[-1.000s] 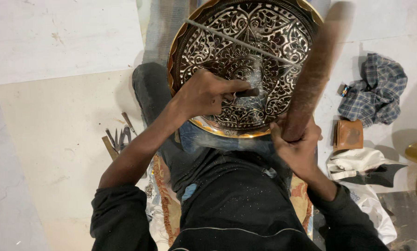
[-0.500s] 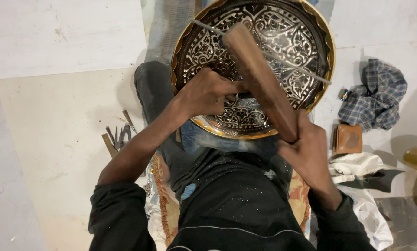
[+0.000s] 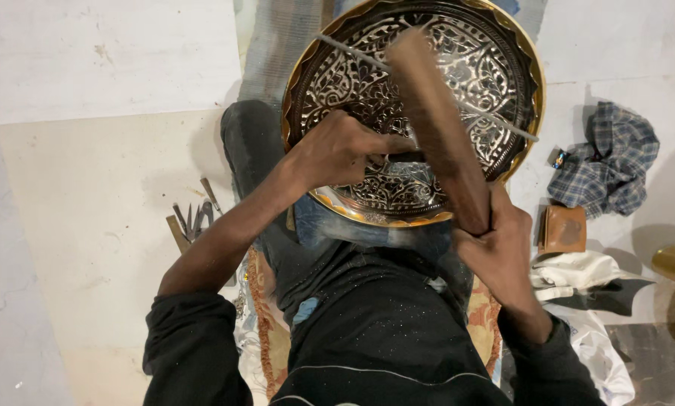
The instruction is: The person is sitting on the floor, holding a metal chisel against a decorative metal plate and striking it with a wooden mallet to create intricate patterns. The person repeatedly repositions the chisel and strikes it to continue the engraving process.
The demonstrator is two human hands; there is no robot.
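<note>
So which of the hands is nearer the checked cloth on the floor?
Right. The right hand grips the wooden mallet just left of the checked cloth; the left hand rests on the engraved tray, farther away.

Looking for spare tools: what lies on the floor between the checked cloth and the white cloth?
A small brown block lies between the checked cloth and white cloth, in the head view.

An engraved tray [image 3: 458,60] is lying under the fingers [image 3: 386,144], chisels [image 3: 191,222] lying to their left, a checked cloth [image 3: 608,162] to their right.
</note>
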